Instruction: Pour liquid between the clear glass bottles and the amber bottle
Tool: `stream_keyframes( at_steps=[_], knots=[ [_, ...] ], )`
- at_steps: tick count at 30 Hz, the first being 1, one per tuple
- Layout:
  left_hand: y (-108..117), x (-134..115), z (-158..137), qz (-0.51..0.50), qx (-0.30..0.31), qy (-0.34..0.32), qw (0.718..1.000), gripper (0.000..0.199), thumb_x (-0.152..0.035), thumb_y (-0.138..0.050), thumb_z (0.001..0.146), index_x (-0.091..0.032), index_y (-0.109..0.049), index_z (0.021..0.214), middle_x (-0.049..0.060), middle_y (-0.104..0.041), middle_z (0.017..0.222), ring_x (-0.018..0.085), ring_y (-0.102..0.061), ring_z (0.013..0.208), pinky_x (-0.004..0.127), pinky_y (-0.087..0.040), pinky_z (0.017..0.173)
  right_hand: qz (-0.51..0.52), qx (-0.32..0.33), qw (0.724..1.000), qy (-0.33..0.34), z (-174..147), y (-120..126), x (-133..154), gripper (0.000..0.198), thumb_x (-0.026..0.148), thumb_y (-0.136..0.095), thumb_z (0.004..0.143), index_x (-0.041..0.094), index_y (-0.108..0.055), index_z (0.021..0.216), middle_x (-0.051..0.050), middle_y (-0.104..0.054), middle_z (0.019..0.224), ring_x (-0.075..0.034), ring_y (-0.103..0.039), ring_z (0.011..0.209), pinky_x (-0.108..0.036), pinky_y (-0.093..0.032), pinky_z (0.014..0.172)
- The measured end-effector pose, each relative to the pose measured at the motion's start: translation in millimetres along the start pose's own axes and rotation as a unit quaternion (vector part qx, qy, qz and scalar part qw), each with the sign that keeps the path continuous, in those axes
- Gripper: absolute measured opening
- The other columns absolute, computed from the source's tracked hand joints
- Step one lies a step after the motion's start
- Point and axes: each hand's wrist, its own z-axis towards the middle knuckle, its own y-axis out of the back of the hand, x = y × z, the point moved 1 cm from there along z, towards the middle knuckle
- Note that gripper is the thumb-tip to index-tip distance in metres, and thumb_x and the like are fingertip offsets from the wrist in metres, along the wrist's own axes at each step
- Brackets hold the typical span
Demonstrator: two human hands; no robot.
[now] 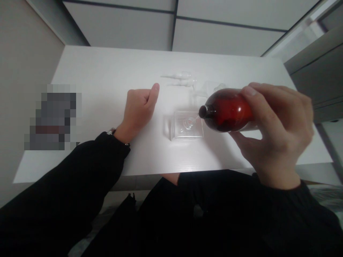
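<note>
At a white table (pixel 93 71) beside pale panelled cabinets (pixel 230 35), a person in black sleeves grips a dark red-brown bottle (pixel 230 110) in the right hand (pixel 281 117), fingers and thumb wrapped around its body. The bottle is held above the tabletop, tipped onto its side, its long axis running roughly left to right and its open mouth aimed left at a clear rectangular container (pixel 193 133). A thin, clear trickle appears to link mouth and container, where rings mark the bottom. The left hand (pixel 139 109), just left of the container, is clenched around nothing visible, thumb raised. Two transparent droppers (pixel 183 75) lie beyond, narrow tips leftward. Another clear piece (pixel 210 86), half hidden behind the bottle, is hard to make out. The palm covers the bottle's base, and pixelation masks a dark item (pixel 53 121) at far left, making any lettering there unreadable.
</note>
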Motion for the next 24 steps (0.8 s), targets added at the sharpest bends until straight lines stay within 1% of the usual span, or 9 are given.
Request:
stream_keyframes(
  at_steps=[2,5,10,11,15,17,21,24],
  knots=[
    [-0.1,1.1,0.1,0.003,-0.001,-0.001,1.0,0.066,-0.06,-0.045,0.106,-0.024,-0.044,0.05,-0.002,-0.02,0.052,0.013,-0.022,0.051,0.041,-0.017,0.061,0.003,0.002,1.0,0.0,0.4,0.2,0.2,0.055,0.025,-0.071,0.092,0.02,-0.061,0.146,-0.014,-0.072,0.131,-0.03,-0.071,0.122,-0.049,-0.061,0.098],
    [-0.5,2.2,0.2,0.002,0.003,-0.001,1.0,0.067,-0.061,-0.044,0.107,-0.024,-0.04,0.05,-0.002,-0.02,0.052,0.013,-0.021,0.051,0.041,-0.017,0.061,0.002,-0.004,1.0,-0.001,1.0,-0.1,0.6,0.055,0.025,-0.072,0.091,0.019,-0.062,0.145,-0.014,-0.072,0.13,-0.03,-0.071,0.121,-0.049,-0.061,0.098],
    [-0.6,1.9,0.0,-0.011,0.003,0.007,1.0,0.065,-0.064,-0.044,0.105,-0.025,-0.046,0.054,-0.002,-0.019,0.053,0.014,-0.022,0.053,0.041,-0.016,0.062,-0.001,-0.004,1.0,0.004,0.1,-0.4,-0.9,0.055,0.026,-0.073,0.091,0.018,-0.062,0.144,-0.015,-0.072,0.13,-0.03,-0.071,0.121,-0.049,-0.061,0.098],
    [-0.6,1.6,0.1,-0.011,0.003,0.008,1.0,0.065,-0.064,-0.044,0.105,-0.025,-0.044,0.053,-0.002,-0.019,0.053,0.014,-0.022,0.053,0.041,-0.016,0.062,0.0,-0.002,1.0,0.004,-0.1,-0.2,-1.4,0.055,0.026,-0.072,0.091,0.018,-0.061,0.145,-0.015,-0.072,0.13,-0.03,-0.071,0.121,-0.049,-0.061,0.098],
    [-0.8,0.5,0.8,-0.005,0.01,0.004,1.0,0.07,-0.063,-0.043,0.106,-0.024,-0.028,0.05,-0.002,-0.019,0.054,0.013,-0.019,0.054,0.041,-0.014,0.063,0.002,0.005,1.0,0.003,-0.9,0.7,-2.3,0.057,0.027,-0.069,0.093,0.022,-0.058,0.15,-0.012,-0.071,0.133,-0.029,-0.07,0.123,-0.049,-0.062,0.099],
    [-1.2,0.6,1.2,-0.001,0.011,-0.003,1.0,0.071,-0.064,-0.041,0.107,-0.024,-0.023,0.05,-0.002,-0.018,0.054,0.012,-0.017,0.054,0.041,-0.014,0.063,0.002,0.01,1.0,0.001,-1.0,0.6,-2.2,0.059,0.028,-0.069,0.094,0.024,-0.056,0.151,-0.011,-0.07,0.134,-0.029,-0.07,0.124,-0.049,-0.061,0.1],
    [-1.6,0.8,1.3,0.005,0.006,-0.014,1.0,0.072,-0.063,-0.038,0.109,-0.025,-0.022,0.05,-0.003,-0.018,0.054,0.012,-0.017,0.053,0.041,-0.014,0.062,-0.002,0.004,1.0,0.0,-0.9,-0.1,-1.5,0.059,0.028,-0.07,0.094,0.024,-0.056,0.151,-0.011,-0.071,0.133,-0.028,-0.07,0.123,-0.049,-0.061,0.1],
    [-1.1,-0.3,0.4,0.003,0.006,-0.01,1.0,0.071,-0.063,-0.04,0.108,-0.024,-0.024,0.05,-0.003,-0.018,0.053,0.012,-0.017,0.052,0.041,-0.014,0.061,-0.002,-0.001,1.0,0.0,-1.1,-0.1,-1.6,0.059,0.029,-0.071,0.093,0.025,-0.056,0.151,-0.011,-0.071,0.133,-0.028,-0.07,0.122,-0.048,-0.061,0.1]
  ],
)
